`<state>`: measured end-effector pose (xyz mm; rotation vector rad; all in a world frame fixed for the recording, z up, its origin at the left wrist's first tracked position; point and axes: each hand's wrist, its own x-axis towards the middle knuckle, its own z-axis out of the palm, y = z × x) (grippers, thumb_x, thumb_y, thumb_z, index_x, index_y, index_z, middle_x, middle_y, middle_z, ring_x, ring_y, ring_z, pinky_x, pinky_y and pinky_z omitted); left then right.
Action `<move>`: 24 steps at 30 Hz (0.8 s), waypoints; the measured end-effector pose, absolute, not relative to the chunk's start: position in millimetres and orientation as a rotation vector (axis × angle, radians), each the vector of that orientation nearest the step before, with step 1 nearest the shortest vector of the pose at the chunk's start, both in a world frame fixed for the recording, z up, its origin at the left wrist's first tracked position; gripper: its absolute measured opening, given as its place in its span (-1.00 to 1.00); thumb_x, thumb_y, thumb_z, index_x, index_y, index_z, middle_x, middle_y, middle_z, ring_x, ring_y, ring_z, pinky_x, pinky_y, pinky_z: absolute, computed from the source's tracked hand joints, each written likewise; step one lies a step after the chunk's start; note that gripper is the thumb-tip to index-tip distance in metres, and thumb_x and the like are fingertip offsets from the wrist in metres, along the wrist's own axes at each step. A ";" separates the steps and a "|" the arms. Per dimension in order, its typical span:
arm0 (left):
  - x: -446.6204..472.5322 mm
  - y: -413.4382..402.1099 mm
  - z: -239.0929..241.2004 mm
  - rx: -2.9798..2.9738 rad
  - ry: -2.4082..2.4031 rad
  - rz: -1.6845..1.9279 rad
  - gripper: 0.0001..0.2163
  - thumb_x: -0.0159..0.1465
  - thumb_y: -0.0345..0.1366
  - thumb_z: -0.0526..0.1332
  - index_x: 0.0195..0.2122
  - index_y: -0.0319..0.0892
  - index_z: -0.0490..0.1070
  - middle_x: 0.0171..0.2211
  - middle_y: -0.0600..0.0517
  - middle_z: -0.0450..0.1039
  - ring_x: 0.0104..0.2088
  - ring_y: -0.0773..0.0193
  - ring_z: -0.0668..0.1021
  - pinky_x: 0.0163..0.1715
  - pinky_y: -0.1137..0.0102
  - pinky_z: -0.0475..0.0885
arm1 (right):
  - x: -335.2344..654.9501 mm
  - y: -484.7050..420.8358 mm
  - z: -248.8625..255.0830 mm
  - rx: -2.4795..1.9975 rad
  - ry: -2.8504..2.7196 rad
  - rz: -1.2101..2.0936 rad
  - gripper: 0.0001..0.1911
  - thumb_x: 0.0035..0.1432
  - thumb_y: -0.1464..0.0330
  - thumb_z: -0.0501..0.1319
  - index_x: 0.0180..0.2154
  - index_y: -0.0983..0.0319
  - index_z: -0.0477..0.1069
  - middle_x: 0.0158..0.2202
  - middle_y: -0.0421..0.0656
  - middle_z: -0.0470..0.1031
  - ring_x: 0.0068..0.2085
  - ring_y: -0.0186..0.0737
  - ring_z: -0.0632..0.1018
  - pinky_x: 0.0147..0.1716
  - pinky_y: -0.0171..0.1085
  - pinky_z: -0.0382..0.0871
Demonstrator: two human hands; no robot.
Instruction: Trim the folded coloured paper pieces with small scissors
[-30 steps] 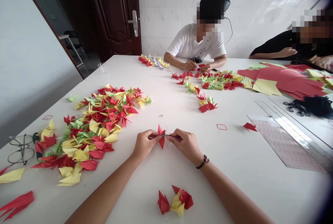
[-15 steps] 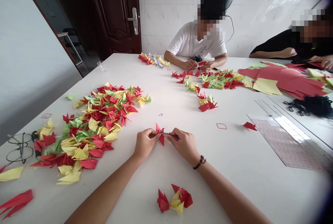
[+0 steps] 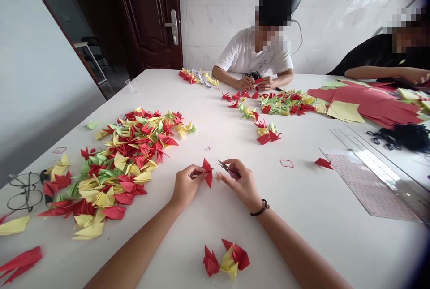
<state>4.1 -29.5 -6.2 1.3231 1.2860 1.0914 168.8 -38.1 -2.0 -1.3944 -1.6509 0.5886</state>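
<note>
My left hand [image 3: 185,184] pinches a small red folded paper piece [image 3: 207,172] just above the white table [image 3: 302,217]. My right hand [image 3: 239,183] is closed on thin metal tweezers [image 3: 227,168], whose tips point left and sit a short gap away from the red piece. A big heap of red, yellow and green folded pieces [image 3: 124,159] lies to the left of my hands. Three folded pieces, red and yellow [image 3: 225,260], lie between my forearms near the table's front edge.
Eyeglasses [image 3: 23,190] lie at the far left. A clear ruler on a cutting mat [image 3: 372,177] lies at the right, with red paper sheets [image 3: 369,103] and black bands [image 3: 403,136] beyond. Two other people sit at the far side with more folded pieces [image 3: 278,103].
My right hand has drawn the tweezers out of the red piece and lifted them slightly to the right. The person at the right has shifted an arm.
</note>
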 end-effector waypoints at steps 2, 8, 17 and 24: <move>4.1 -29.2 -6.8 1.329 1.271 1.085 -0.86 0.00 -0.25 0.22 -0.45 -0.20 0.45 -0.43 0.00 0.50 -0.41 0.27 0.50 -0.37 0.42 0.38 | 169.1 -37.2 -3.0 -1.385 -1.630 0.621 -0.72 -0.06 0.17 0.20 -0.34 0.22 0.30 -0.64 -0.32 0.08 -0.59 -0.40 0.17 -0.60 -0.40 0.12; 4.6 -29.2 -7.7 1.339 1.234 1.081 -0.87 -0.01 -0.28 0.23 -0.43 -0.20 0.45 -0.43 -0.01 0.49 -0.39 0.27 0.51 -0.36 0.40 0.40 | 170.6 -36.9 -7.0 -1.321 -1.613 0.744 -0.85 -0.02 0.27 0.18 -0.41 0.22 0.34 -0.67 -0.32 0.12 -0.61 -0.42 0.16 -0.61 -0.40 0.12; 5.0 -32.1 -6.1 1.433 1.203 1.063 -0.89 0.00 -0.29 0.23 -0.43 -0.17 0.43 -0.44 0.03 0.48 -0.42 0.28 0.51 -0.40 0.42 0.41 | 165.3 -40.9 -7.1 -1.228 -1.798 0.750 -0.83 -0.07 0.46 0.16 -0.33 0.25 0.43 -0.61 -0.27 0.31 -0.59 -0.42 0.25 -0.58 -0.41 0.15; 5.6 -33.7 -3.8 1.519 1.149 0.998 -0.89 0.03 -0.31 0.19 -0.39 -0.15 0.41 -0.40 0.04 0.47 -0.39 0.28 0.50 -0.40 0.42 0.41 | 164.7 -39.5 -9.7 -1.271 -1.798 0.767 -0.88 -0.09 0.49 0.13 -0.44 0.27 0.42 -0.57 -0.23 0.38 -0.56 -0.40 0.31 -0.56 -0.41 0.17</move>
